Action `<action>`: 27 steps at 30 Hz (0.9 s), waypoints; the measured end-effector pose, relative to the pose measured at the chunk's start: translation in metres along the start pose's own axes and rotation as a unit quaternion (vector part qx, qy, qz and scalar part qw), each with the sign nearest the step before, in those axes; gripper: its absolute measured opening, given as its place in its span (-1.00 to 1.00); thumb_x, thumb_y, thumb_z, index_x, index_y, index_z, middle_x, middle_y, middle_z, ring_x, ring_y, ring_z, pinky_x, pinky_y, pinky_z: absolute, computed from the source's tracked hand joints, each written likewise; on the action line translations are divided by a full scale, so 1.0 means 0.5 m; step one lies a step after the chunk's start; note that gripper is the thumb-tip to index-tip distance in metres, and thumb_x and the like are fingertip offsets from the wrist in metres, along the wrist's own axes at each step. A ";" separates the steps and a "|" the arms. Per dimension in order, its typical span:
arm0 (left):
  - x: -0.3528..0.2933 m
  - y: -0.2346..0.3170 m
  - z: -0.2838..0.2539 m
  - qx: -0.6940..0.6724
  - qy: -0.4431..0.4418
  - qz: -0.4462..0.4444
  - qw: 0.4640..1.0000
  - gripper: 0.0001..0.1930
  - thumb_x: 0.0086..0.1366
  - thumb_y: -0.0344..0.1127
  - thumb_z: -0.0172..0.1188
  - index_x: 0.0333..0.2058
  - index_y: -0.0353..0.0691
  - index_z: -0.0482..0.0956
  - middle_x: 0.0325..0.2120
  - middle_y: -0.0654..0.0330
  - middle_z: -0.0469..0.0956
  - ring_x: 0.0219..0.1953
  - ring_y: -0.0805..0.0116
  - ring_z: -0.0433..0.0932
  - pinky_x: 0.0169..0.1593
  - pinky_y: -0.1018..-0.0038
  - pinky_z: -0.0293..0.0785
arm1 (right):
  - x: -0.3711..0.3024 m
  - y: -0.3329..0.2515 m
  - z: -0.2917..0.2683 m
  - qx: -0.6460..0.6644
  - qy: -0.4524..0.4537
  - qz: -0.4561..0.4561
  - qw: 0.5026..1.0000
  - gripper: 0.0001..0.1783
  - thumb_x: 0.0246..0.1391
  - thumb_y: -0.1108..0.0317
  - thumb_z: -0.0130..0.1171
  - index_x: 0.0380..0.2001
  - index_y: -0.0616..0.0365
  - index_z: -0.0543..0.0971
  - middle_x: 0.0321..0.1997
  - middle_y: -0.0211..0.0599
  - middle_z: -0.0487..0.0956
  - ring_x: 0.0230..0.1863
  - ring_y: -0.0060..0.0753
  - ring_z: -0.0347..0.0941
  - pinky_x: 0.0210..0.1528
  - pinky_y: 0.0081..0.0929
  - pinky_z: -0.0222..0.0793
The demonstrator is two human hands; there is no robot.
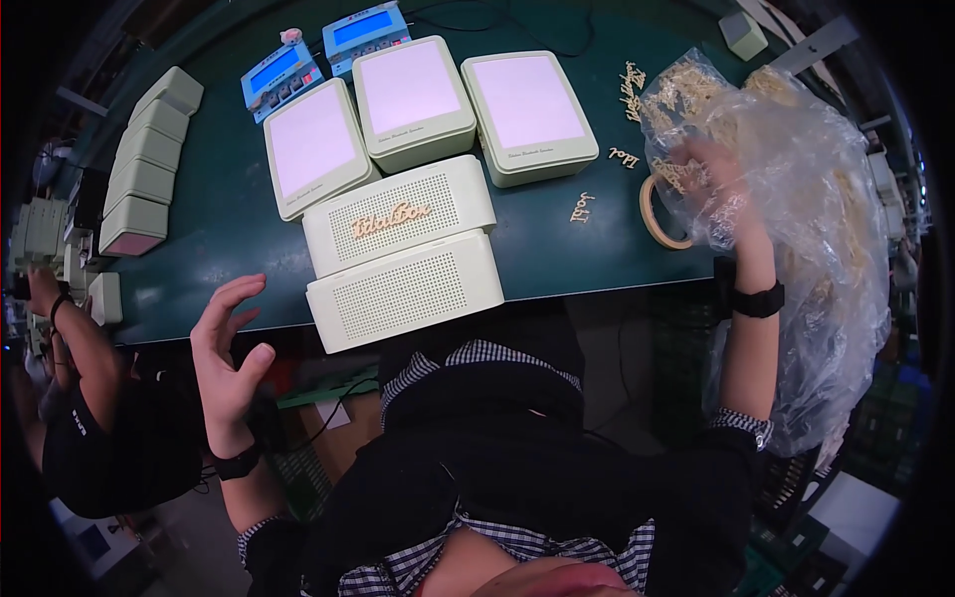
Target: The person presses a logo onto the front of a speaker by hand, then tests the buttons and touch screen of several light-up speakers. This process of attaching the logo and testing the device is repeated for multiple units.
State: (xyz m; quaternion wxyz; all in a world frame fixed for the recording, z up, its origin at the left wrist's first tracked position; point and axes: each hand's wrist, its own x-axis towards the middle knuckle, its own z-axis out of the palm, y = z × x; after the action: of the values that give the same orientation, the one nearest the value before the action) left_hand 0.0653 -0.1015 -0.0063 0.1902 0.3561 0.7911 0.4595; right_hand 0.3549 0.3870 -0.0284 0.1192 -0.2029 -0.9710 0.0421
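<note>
My left hand [231, 353] is raised at the table's near edge, empty, its fingers apart and the thumb out. Close by, a cream speaker [477, 269] with a perforated grille lies at the edge, its grille bare. Against its far side lies another cream speaker [320, 237], with gold script lettering [391, 221] across the grille. My right hand [718, 189] is at the mouth of a clear plastic bag [816, 199] that contains many gold lettering pieces [686, 85]. Plastic and motion blur obscure its fingers, so what they grip cannot be made out.
Three cream speakers with lit panels [522, 99] stand beyond, before two blue boxes with screens [363, 30]. Loose lettering pieces [624, 157] and a tape roll [652, 219] lie near the bag. More cream speakers [149, 149] line the left, where another person [109, 428] sits.
</note>
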 end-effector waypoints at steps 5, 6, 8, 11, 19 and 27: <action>-0.002 -0.004 0.001 -0.007 0.002 -0.008 1.000 -0.30 0.00 0.06 0.34 0.05 -0.29 0.52 0.09 0.07 0.47 0.17 0.21 0.44 0.14 0.30 0.37 | 0.011 -0.024 0.002 -0.088 -0.056 -0.016 0.994 -0.78 -0.04 0.43 0.25 -0.28 0.16 0.50 -0.28 -0.09 0.57 -0.10 0.04 0.48 -0.03 -0.18 0.38; -0.003 -0.004 0.003 -0.007 0.002 -0.008 1.000 -0.30 0.00 0.06 0.34 0.05 -0.29 0.52 0.09 0.07 0.47 0.17 0.21 0.44 0.14 0.30 0.37 | 0.012 -0.026 0.002 -0.118 -0.073 -0.011 0.990 -0.80 -0.02 0.43 0.24 -0.28 0.15 0.50 -0.29 -0.11 0.57 -0.11 0.04 0.49 -0.05 -0.18 0.38; -0.002 -0.004 0.007 -0.008 0.000 -0.007 1.000 -0.31 0.00 0.04 0.34 0.04 -0.29 0.52 0.09 0.07 0.48 0.16 0.21 0.44 0.14 0.30 0.37 | 0.022 -0.025 0.006 -0.090 -0.080 0.010 0.993 -0.80 -0.02 0.43 0.23 -0.28 0.16 0.49 -0.32 -0.11 0.57 -0.14 0.03 0.50 -0.07 -0.19 0.39; -0.001 -0.006 0.006 -0.010 -0.001 -0.004 1.000 -0.32 0.00 0.03 0.35 0.04 -0.30 0.52 0.09 0.07 0.48 0.16 0.21 0.45 0.14 0.31 0.37 | 0.031 -0.022 0.006 -0.032 -0.093 0.054 0.994 -0.80 -0.02 0.44 0.23 -0.29 0.18 0.48 -0.37 -0.12 0.56 -0.20 0.03 0.52 -0.12 -0.20 0.41; -0.006 -0.017 0.004 -0.014 0.006 -0.007 1.000 -0.33 0.01 0.00 0.35 0.04 -0.30 0.52 0.08 0.07 0.48 0.16 0.22 0.45 0.15 0.31 0.37 | 0.029 0.001 -0.073 0.146 0.150 0.012 0.978 -0.65 0.01 0.47 0.24 -0.06 0.14 0.62 -0.27 -0.14 0.66 -0.22 -0.32 0.61 -0.13 -0.42 0.44; -0.008 -0.022 0.007 -0.021 0.005 -0.005 1.000 -0.33 0.02 0.01 0.36 0.04 -0.31 0.52 0.09 0.06 0.47 0.17 0.21 0.44 0.16 0.31 0.36 | -0.101 -0.047 -0.146 0.254 0.326 0.276 0.868 -0.65 0.18 0.44 0.21 0.05 0.25 0.59 -0.13 -0.17 0.68 -0.22 -0.44 0.61 -0.11 -0.53 0.49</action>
State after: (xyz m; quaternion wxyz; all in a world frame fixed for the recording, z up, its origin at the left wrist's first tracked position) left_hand 0.0660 -0.1059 -0.0175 0.1963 0.3458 0.7841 0.4765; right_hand 0.4087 0.3478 0.0343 0.4597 -0.4273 -0.7374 0.2496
